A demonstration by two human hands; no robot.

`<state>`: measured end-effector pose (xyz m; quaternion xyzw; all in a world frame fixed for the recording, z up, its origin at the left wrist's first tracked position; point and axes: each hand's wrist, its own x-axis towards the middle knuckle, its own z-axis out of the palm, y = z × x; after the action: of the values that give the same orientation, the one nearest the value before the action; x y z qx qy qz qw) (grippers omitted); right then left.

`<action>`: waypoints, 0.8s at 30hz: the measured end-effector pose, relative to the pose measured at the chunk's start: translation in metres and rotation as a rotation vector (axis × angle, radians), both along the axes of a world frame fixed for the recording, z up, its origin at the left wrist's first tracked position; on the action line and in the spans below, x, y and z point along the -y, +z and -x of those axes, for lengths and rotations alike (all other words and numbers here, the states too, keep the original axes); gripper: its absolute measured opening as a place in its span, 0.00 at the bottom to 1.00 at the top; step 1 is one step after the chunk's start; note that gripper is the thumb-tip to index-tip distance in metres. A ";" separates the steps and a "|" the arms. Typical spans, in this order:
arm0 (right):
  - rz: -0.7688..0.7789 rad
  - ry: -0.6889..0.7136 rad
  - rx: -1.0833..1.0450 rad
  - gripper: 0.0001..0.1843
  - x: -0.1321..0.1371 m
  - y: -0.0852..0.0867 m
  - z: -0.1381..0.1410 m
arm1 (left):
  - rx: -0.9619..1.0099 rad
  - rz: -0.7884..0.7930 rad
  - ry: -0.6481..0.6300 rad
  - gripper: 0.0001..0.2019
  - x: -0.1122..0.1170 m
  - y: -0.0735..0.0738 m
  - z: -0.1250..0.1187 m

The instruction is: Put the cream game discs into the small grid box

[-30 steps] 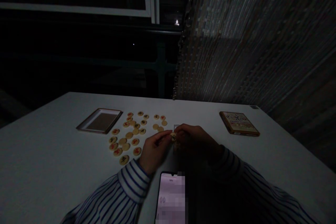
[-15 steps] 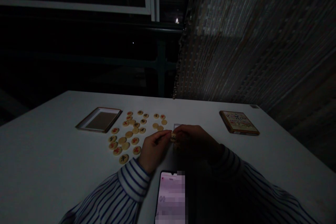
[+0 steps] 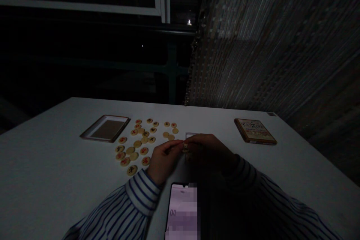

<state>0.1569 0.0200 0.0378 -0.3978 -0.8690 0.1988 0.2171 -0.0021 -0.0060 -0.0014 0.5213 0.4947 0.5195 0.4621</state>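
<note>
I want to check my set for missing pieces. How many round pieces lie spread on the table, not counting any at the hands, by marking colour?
Red-marked pieces: 9
Black-marked pieces: 8
Pieces with no marking showing: 8
Total: 25, leaving out those at the left hand and right hand, which are partly hidden.

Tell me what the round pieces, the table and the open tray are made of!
Round pieces: probably wood, smooth-looking; they are pale tan, some with red or black characters.
Table: maybe laminate or painted board; its top is plain, whitish and flat, with no grain showing.
Open tray: perhaps wood or card; it has a brownish rim and pale inner sides, but it's too dark to tell.
</note>
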 end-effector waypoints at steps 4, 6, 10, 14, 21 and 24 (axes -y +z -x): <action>0.020 -0.040 0.013 0.12 0.001 0.003 0.001 | 0.059 0.034 0.007 0.11 -0.001 0.000 0.000; 0.036 -0.059 0.007 0.12 0.000 0.002 0.001 | 0.094 0.041 0.024 0.10 0.000 0.002 -0.001; 0.058 -0.111 0.011 0.13 -0.001 -0.001 0.000 | 0.122 0.047 0.051 0.09 0.001 0.007 -0.002; 0.025 -0.117 0.005 0.13 0.000 -0.002 -0.001 | 0.097 0.066 0.069 0.09 0.002 0.010 -0.001; 0.027 -0.126 0.033 0.13 0.002 0.003 0.000 | 0.113 0.076 0.076 0.09 0.003 0.013 -0.002; 0.022 -0.103 0.036 0.13 0.002 0.002 0.000 | 0.123 0.084 0.067 0.08 0.003 0.012 -0.002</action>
<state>0.1572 0.0181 0.0401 -0.4479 -0.8488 0.1899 0.2071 -0.0003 -0.0094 0.0109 0.4518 0.5040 0.5443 0.4956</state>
